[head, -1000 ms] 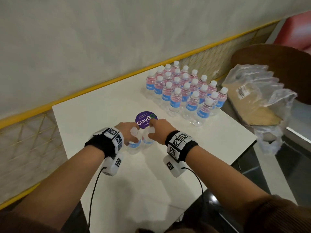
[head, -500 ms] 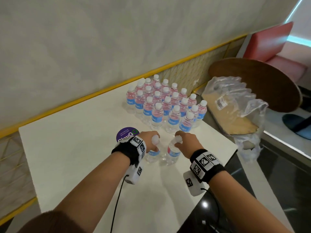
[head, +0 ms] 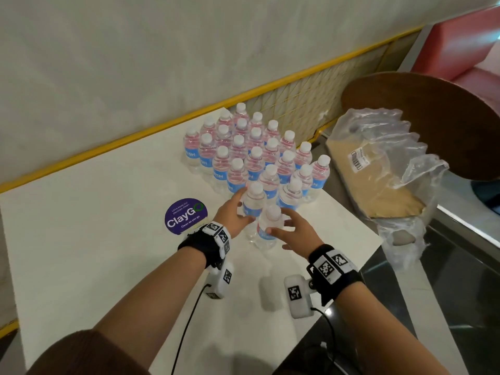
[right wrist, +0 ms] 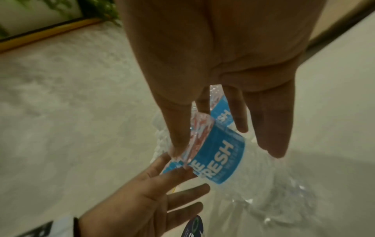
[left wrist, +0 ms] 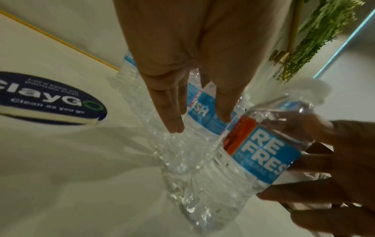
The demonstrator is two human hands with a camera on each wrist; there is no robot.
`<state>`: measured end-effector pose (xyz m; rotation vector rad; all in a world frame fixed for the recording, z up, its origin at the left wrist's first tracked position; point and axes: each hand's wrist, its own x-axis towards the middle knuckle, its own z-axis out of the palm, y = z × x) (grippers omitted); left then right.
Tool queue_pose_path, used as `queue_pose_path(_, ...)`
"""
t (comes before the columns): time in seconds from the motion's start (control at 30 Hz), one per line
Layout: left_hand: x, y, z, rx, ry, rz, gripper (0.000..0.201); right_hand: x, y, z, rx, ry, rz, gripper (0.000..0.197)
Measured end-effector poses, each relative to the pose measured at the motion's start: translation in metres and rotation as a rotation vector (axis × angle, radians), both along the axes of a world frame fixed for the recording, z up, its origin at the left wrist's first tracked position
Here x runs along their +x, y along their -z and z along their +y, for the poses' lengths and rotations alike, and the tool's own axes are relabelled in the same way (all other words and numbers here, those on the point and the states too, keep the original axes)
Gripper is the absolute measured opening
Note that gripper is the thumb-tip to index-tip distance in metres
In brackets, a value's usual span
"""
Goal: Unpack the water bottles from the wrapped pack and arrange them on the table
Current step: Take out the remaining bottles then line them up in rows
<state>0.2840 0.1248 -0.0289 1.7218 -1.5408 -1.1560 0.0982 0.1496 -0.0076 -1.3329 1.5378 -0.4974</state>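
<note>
Several clear water bottles with blue labels and white caps stand in a tight block at the back right of the white table. Two more bottles stand at the block's near corner. My left hand touches the farther bottle with straight fingers. My right hand lies loosely round the nearer bottle, thumb on its label and fingers straight. In the left wrist view this bottle looks tilted.
A purple ClayGo sticker lies left of my hands. The empty plastic wrap with its cardboard tray sits off the table's right edge. Behind it are a round brown tabletop and a red seat. The wall runs along the table's far side.
Both hands carried a bottle each from beside the sticker to the block's near corner. Their fingers, curled over the bottle tops before, have now spread straight.
</note>
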Motion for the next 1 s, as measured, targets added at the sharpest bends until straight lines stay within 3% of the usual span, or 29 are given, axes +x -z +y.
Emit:
queue_pose_path(0.1, -0.005, 0.01, 0.001, 0.031, -0.037, 0.052, 0.082, -0.005, 0.012, -0.001, 0.083, 0.003, -0.075, 0.073)
queue_pose_path(0.3, -0.008, 0.015, -0.003, -0.022, -0.114, 0.04, 0.071, 0.001, 0.028, -0.001, -0.031, 0.091, -0.08, 0.074)
queue_pose_path(0.43, -0.007, 0.019, -0.007, -0.018, -0.132, 0.048, 0.067, 0.002, 0.038, -0.004, 0.003, -0.015, -0.014, 0.082)
queue_pose_path(0.77, -0.008, 0.056, 0.007, 0.162, -0.192, 0.116, 0.08, 0.019, 0.063, 0.0, -0.022, 0.141, -0.045, 0.077)
queue_pose_path(1.0, -0.016, 0.065, 0.003, 0.126, -0.239, 0.161, 0.076, 0.017, 0.073, 0.0, 0.027, 0.165, -0.087, 0.069)
